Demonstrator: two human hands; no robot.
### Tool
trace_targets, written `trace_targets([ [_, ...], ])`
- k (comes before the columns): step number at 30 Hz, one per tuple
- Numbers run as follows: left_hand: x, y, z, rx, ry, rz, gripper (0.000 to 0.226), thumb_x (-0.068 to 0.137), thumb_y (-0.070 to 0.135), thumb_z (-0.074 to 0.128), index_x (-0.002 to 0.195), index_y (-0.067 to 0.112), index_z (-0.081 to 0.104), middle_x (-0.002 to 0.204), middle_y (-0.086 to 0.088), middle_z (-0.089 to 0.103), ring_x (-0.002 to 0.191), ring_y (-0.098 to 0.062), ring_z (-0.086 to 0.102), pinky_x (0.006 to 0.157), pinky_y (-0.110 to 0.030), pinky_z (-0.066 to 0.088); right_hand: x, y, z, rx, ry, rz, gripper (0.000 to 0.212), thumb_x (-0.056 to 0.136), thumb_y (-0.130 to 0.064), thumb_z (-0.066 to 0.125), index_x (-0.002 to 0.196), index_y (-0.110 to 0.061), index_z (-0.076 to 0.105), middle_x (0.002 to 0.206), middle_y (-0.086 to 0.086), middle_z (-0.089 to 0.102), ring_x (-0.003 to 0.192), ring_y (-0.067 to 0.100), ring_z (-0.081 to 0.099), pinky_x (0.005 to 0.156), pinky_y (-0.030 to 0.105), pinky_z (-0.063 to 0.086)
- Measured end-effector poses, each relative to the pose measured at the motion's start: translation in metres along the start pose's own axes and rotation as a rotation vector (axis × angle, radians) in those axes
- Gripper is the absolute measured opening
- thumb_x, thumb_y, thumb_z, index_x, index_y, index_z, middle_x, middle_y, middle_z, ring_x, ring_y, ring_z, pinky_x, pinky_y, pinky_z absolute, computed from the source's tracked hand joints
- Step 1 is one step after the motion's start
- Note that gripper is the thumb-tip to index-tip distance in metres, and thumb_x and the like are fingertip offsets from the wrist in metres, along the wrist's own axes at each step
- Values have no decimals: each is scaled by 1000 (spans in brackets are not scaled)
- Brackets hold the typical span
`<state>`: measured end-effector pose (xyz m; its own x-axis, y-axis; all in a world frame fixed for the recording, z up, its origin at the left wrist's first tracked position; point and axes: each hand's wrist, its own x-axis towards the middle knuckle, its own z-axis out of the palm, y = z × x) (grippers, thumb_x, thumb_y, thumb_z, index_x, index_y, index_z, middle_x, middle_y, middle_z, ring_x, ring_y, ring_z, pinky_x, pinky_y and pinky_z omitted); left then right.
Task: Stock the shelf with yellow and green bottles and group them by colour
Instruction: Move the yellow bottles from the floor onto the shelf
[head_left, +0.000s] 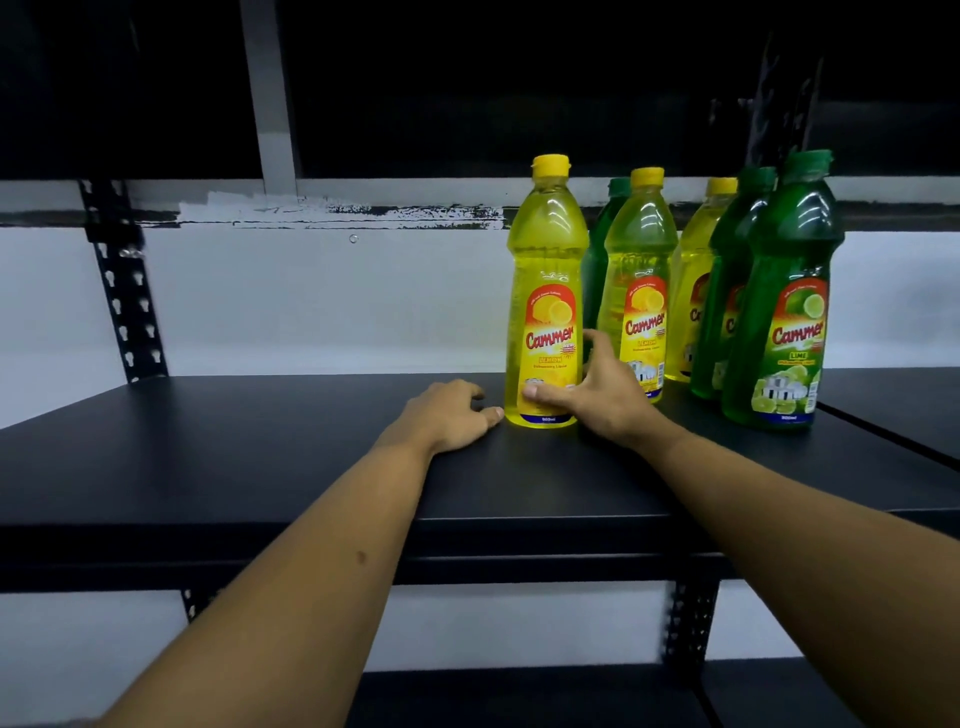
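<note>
Several bottles stand mixed on the black shelf (260, 457), right of centre. My right hand (597, 395) grips the base of the nearest yellow bottle (548, 270), thumb across its front and fingers behind. My left hand (447, 415) rests flat on the shelf just left of that bottle, its thumb tip close to the base. Behind stand a second yellow bottle (641, 249) and a third yellow bottle (698, 260). A green bottle (602, 244) is partly hidden at the back. Two more green bottles (727, 291) (789, 291) stand at the right.
A white wall (311, 301) closes the back of the shelf. A black perforated upright (124, 291) rises at the back left. A seam (883, 431) splits the shelf board at the right. A lower shelf (519, 696) shows beneath.
</note>
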<state>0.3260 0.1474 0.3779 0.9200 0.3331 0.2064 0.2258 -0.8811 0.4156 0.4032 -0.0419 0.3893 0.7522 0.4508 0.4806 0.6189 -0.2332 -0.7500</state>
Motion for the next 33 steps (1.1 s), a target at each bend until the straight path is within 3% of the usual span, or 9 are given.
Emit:
trace_targets([
  [3,-1,3,-1,48,-17,8,52,92,55,48,130,22,58,131,-6,60,120,-27,55,103,-45,43,-9,-1,-5,17,55,28,78,69,-36,86,124,-21,33,111,-4,58,96,13,61,82,28,50],
  [5,-2,3,-1,77,-18,13,52,93,55,47,133,22,56,135,-6,58,124,-26,52,105,-45,41,-15,3,-12,36,79,49,75,69,-36,86,118,-23,30,115,0,60,101,18,64,87,34,54],
  [7,-3,4,-2,100,-24,16,53,94,55,45,135,22,54,138,-6,56,127,-26,50,107,-45,39,-23,6,-22,62,79,66,77,69,-34,86,119,-21,30,119,4,61,103,20,65,89,38,55],
  [12,-8,7,-3,100,-39,25,54,97,53,43,139,20,50,142,-7,52,129,-27,49,108,-44,38,-44,8,-54,53,87,103,71,73,-32,83,122,-23,32,115,-1,60,100,19,64,85,31,52],
  [17,-8,7,-4,99,-33,11,55,96,53,44,139,21,50,143,-6,52,129,-27,49,108,-43,39,-53,10,-67,42,219,184,66,78,-26,81,133,-14,47,112,0,60,96,17,57,82,28,46],
  [23,-6,5,-1,105,-19,0,52,95,54,45,136,23,53,139,-6,55,125,-26,53,105,-42,42,-49,13,-66,-53,365,269,67,83,-25,76,138,-16,37,119,9,59,105,27,59,93,43,50],
  [27,-6,5,-1,125,-12,6,52,95,53,45,135,22,54,138,-6,56,125,-26,53,105,-41,42,-48,17,-67,-28,385,287,65,85,-22,74,137,-17,36,117,8,58,103,27,57,91,44,50],
  [33,-12,10,-1,115,27,20,46,96,48,48,129,19,59,132,-6,60,118,-25,56,101,-40,45,-46,17,-67,-37,385,271,66,87,-21,72,141,-16,36,119,9,58,94,19,49,84,35,44],
])
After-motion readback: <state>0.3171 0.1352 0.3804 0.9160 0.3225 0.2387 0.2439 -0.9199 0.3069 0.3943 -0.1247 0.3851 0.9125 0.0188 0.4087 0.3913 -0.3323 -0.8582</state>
